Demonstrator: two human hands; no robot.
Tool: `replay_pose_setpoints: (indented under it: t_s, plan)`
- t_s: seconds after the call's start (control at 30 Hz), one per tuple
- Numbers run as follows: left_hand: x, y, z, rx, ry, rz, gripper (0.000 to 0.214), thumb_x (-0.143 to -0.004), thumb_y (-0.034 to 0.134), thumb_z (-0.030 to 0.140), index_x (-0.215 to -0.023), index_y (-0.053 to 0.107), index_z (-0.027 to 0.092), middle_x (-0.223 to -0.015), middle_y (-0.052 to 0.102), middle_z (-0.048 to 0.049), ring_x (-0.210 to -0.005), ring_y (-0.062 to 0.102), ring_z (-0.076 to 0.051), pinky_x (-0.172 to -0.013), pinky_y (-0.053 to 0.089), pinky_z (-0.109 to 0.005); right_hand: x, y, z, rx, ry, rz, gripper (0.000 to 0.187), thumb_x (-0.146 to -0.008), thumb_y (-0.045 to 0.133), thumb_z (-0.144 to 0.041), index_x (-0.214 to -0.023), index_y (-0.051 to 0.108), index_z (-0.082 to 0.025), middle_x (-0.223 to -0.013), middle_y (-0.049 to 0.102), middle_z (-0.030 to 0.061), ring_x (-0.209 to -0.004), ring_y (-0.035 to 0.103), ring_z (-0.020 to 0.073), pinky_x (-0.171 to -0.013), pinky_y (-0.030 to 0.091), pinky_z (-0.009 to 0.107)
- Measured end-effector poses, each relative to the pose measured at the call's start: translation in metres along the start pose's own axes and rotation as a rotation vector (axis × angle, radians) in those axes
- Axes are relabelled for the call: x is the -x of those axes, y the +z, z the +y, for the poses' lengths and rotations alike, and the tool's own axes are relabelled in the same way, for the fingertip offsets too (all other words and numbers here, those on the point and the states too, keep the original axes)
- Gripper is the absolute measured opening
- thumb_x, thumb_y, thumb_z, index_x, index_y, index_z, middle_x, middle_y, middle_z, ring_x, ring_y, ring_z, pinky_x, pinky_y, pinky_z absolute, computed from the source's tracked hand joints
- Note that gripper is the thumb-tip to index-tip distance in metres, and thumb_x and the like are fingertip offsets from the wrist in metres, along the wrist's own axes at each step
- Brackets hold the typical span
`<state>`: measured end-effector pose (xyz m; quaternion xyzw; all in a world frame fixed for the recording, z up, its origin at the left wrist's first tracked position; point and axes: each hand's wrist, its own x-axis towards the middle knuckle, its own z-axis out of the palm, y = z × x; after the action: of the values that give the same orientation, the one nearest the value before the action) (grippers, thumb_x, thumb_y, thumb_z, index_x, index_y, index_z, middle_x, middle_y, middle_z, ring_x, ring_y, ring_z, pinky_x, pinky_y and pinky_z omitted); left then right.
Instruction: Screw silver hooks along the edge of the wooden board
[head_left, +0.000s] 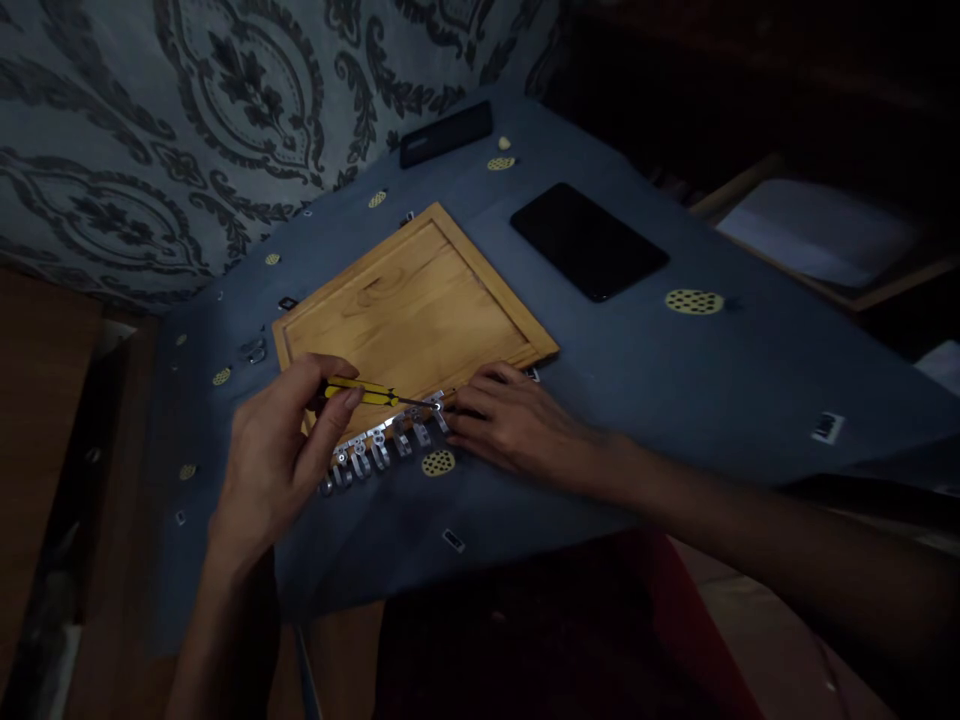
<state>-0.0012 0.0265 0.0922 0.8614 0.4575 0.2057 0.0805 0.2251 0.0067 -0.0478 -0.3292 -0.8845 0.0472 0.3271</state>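
A yellow-and-black screwdriver (364, 391) is gripped in my left hand (281, 440), its thin shaft pointing right. The tip meets the right part of a metal hook rack (379, 445), whose several shiny hooks run along the near edge of a wooden board (397, 310). My right hand (517, 415) rests at the board's near right edge, with fingers bent against the right end of the rack. Its fingertips are partly hidden, so whether they pinch a small piece cannot be seen.
On the blue patterned tablecloth (600, 400) lie a black tablet-like slab (589, 240) and a dark phone or case (446, 134). A small pale object (504, 143) sits near the back. Patterned fabric (247, 110) hangs behind the table. To the right is an open box or drawer holding white paper (817, 230).
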Motion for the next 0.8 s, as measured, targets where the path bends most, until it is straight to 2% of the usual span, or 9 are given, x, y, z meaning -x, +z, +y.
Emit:
replay_pose_setpoints:
  t_s: [0.17,0.27,0.47,0.6,0.8]
  plan:
    - [-0.01,-0.011,0.004,-0.08,0.149,-0.141,0.01,-0.1,0.053,0.024,-0.104,0.062,0.023,-0.09,0.069,-0.0014,-0.075,0.065,-0.015,-0.066,0.051,-0.024,-0.001,-0.002,0.0,-0.004,-0.007,-0.021,0.026,-0.106,0.047,-0.027,-0.108,0.071,-0.017,-0.099,0.073,0.0064,-0.089,0.06,0.0195,-0.085,0.041,0.036]
    - [-0.012,-0.016,0.006,-0.121,0.217,-0.178,0.011,-0.101,0.051,0.024,-0.103,0.062,0.023,-0.089,0.068,-0.0016,-0.075,0.066,-0.016,-0.064,0.05,-0.025,0.0,-0.001,0.001,-0.003,-0.008,-0.028,0.027,-0.106,0.047,-0.028,-0.108,0.071,-0.017,-0.099,0.073,0.0061,-0.088,0.06,0.0193,-0.085,0.04,0.036]
    - [-0.014,-0.026,0.01,-0.198,0.199,-0.301,0.014,-0.105,0.047,0.026,-0.107,0.061,0.022,-0.092,0.066,-0.0005,-0.075,0.066,-0.014,-0.064,0.047,-0.025,0.001,0.002,0.001,-0.008,-0.005,-0.004,0.024,-0.105,0.05,-0.027,-0.106,0.071,-0.016,-0.097,0.073,0.0056,-0.087,0.059,0.0193,-0.085,0.04,0.035]
    - [-0.017,-0.029,0.017,-0.244,0.239,-0.348,0.02,-0.107,0.042,0.029,-0.103,0.06,0.021,-0.091,0.065,-0.0012,-0.073,0.063,-0.013,-0.06,0.043,-0.026,0.0,-0.001,0.0,-0.012,0.009,-0.03,0.024,-0.105,0.051,-0.027,-0.111,0.071,-0.017,-0.101,0.073,0.0059,-0.089,0.058,0.0195,-0.087,0.039,0.035]
    - [-0.022,-0.018,0.021,-0.283,0.263,-0.374,0.031,-0.108,0.035,0.036,-0.105,0.06,0.019,-0.096,0.066,-0.0046,-0.077,0.066,-0.017,-0.06,0.045,-0.028,-0.001,-0.002,-0.001,-0.001,0.012,-0.043,0.024,-0.105,0.051,-0.027,-0.106,0.072,-0.017,-0.098,0.073,0.0057,-0.084,0.057,0.0193,-0.084,0.038,0.036]
